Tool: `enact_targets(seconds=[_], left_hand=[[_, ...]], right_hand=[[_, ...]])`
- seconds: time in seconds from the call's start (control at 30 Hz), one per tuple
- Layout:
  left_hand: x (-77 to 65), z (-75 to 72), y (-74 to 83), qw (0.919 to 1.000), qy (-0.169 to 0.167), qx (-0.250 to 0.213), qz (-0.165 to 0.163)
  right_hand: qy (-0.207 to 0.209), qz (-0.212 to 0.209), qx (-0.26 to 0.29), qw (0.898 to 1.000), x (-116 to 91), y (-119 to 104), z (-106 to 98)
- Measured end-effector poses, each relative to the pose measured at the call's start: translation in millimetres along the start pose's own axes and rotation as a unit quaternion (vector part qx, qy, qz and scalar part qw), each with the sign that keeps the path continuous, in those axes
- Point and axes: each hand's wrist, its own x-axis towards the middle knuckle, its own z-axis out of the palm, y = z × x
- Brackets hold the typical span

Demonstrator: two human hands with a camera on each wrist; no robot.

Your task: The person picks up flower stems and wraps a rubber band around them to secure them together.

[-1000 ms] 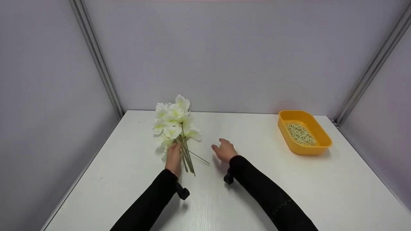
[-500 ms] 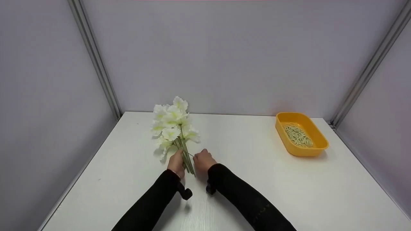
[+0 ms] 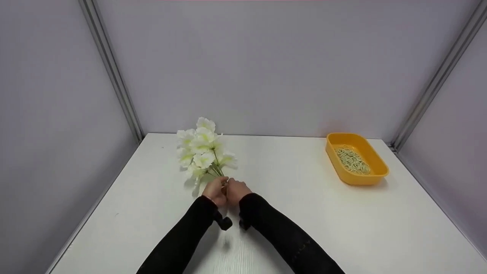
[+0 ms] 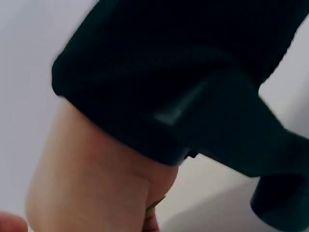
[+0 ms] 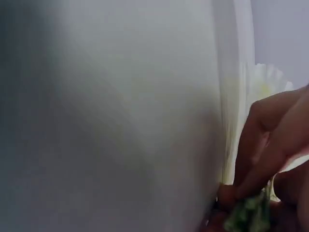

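Observation:
A bunch of white flowers (image 3: 201,146) with yellow-green centres lies at the left of the table, blooms toward the back wall. Their green stems (image 3: 217,170) run down between both hands. My left hand (image 3: 215,191) grips the stems from the left; in the left wrist view a stem tip (image 4: 155,204) pokes out beside it. Right up against it, my right hand (image 3: 238,191) has its fingers curled in at the same stems. The right wrist view shows green stem ends (image 5: 248,215) bunched below bent fingers. The hands hide most of the lower stems.
At the back right of the white table (image 3: 289,171) stands a yellow-orange tray (image 3: 357,179) with many pale green rubber bands (image 3: 353,160) in it. Grey panels (image 3: 247,68) enclose the back and both sides.
My right hand came left from over the table, took the end of a stem sticking out sideways, and brought it in to the bunch. The left hand shifted slightly right, and the blooms tilted left.

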Motion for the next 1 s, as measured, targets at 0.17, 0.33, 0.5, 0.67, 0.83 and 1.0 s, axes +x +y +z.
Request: enact_targets(seconds=[0.17, 0.33, 0.5, 0.67, 0.83, 1.0], left_hand=[[-1.0, 9.3, -0.6, 0.999, -0.005, 0.038, -0.023], [2.1, 11.8, -0.5, 0.998, 0.018, 0.058, -0.014], [9.0, 10.8, -0.8, 0.9994, -0.007, 0.027, 0.02], [16.2, 12.9, 3.3, 0.9843, -0.156, 0.054, 0.063], [18.1, 22.0, 19.6, 0.9562, -0.272, 0.029, 0.103], [14.3, 35.6, 29.3, 0.9468, -0.283, 0.057, 0.141]], right_hand=[[-0.023, -0.002, -0.03, 0.999, -1, 9, -5], [0.003, -0.005, 0.03, 1.0, -2, 19, -9], [0.055, -0.031, 0.159, 0.985, -7, 31, -14], [0.052, -0.105, 0.388, 0.914, -24, 36, -18], [-0.072, -0.128, 0.585, 0.798, -41, 36, -22], [-0.143, -0.097, 0.629, 0.758, -46, 40, -27]])
